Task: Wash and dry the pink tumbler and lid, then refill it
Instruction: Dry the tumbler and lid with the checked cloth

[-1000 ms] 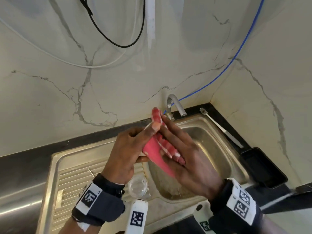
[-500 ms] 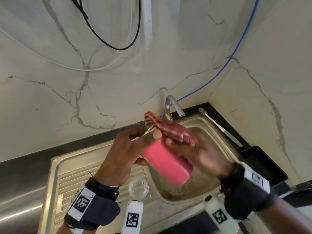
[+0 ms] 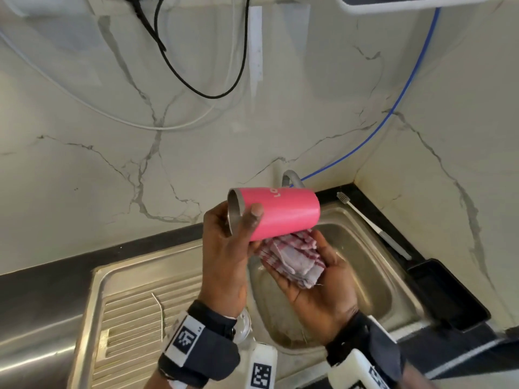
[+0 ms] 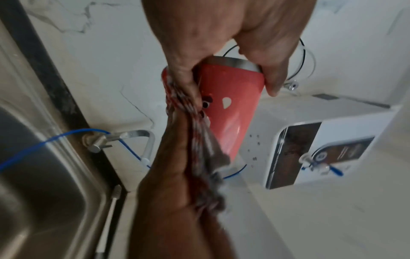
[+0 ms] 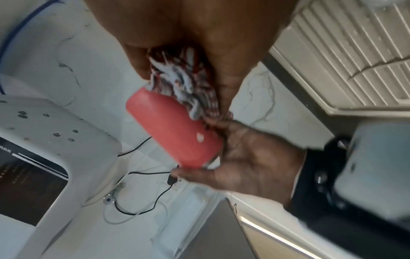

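Observation:
My left hand (image 3: 241,220) grips the pink tumbler (image 3: 283,211) at its steel rim, thumb on the outside. The tumbler lies level above the sink, its mouth to the left. Under it my right hand (image 3: 314,265) is turned palm up and cups a folded red-and-white checked cloth (image 3: 292,256), which it presses against the tumbler's underside. In the left wrist view the cloth (image 4: 199,133) is between those fingers and the tumbler (image 4: 230,105). The clear lid (image 3: 243,328) lies on the drainboard, mostly hidden behind my left wrist.
The steel sink basin (image 3: 370,276) is below the hands, with the faucet (image 3: 290,176) at its back. A white brush (image 3: 373,226) and a black tray (image 3: 446,296) sit on the right counter. A thin metal straw (image 3: 160,313) lies on the drainboard. A white appliance (image 4: 310,154) hangs on the wall.
My left hand has raised the tumbler and turned it level. My right hand has taken the cloth from on top of the tumbler to beneath it, palm now up.

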A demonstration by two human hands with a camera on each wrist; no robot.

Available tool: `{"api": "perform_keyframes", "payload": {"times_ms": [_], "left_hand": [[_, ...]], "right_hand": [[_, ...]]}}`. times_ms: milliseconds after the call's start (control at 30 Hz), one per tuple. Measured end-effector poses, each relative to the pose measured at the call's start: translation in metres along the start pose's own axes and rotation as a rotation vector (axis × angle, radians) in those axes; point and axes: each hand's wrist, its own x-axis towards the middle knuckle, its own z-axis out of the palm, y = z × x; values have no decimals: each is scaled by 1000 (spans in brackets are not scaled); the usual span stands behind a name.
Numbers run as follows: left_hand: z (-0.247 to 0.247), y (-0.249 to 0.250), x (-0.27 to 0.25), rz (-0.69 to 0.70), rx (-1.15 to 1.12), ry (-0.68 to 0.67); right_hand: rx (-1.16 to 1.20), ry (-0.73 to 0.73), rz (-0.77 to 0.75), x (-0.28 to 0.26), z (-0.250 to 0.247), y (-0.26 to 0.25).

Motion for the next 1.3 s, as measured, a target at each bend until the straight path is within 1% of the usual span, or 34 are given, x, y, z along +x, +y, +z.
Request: {"api": "perform_keyframes", "payload": {"times_ms": [33,100,167,233,300,400,500,567,700,800,867,967,1033,1067,1100,1200,1300], "left_hand": [[0,-9,0,23,72,54],[-4,-25,1,65,272,159],[-11,-35,2,140,424,198],[-17,-39,3,227,565,202],[-21,-39,2,282,670,201],[-23,-37,-6,379,763,190],[-20,-40,-13,476,834,120],[-23,-41,-12,467,851,110],[-39,-43,-3,431,899,147],[-43,-42,-5,363,915,102],[-45,-38,-8,329,913,66],[-55,-29,-10,278,891,5],[-61,-29,-10,220,870,-52],[-63,-32,-10,192,873,-66],[-65,-36,-10,173,882,-68],[-75,-55,-6,129,930,-42],[-89,-70,-2,87,1003,1]], "right_hand": [[32,19,-15,0,3,6],[-1,84,-14,3,4,15],[-56,130,2,-1,6,19],[-87,138,14,-5,8,18],[-103,175,10,-5,11,14],[-26,230,7,9,7,0],[-33,336,-40,25,-4,-9],[-75,377,-73,29,-12,-12],[-289,340,-168,22,-18,-14],[-487,322,-294,21,-24,-10],[-606,333,-343,23,-29,-13],[-647,257,-291,26,-38,-24],[-604,215,-210,29,-46,-31],[-585,217,-164,30,-53,-29],[-568,228,-131,33,-60,-26],[-511,342,-77,38,-86,-14],[-538,403,-39,37,-108,-12]]}}
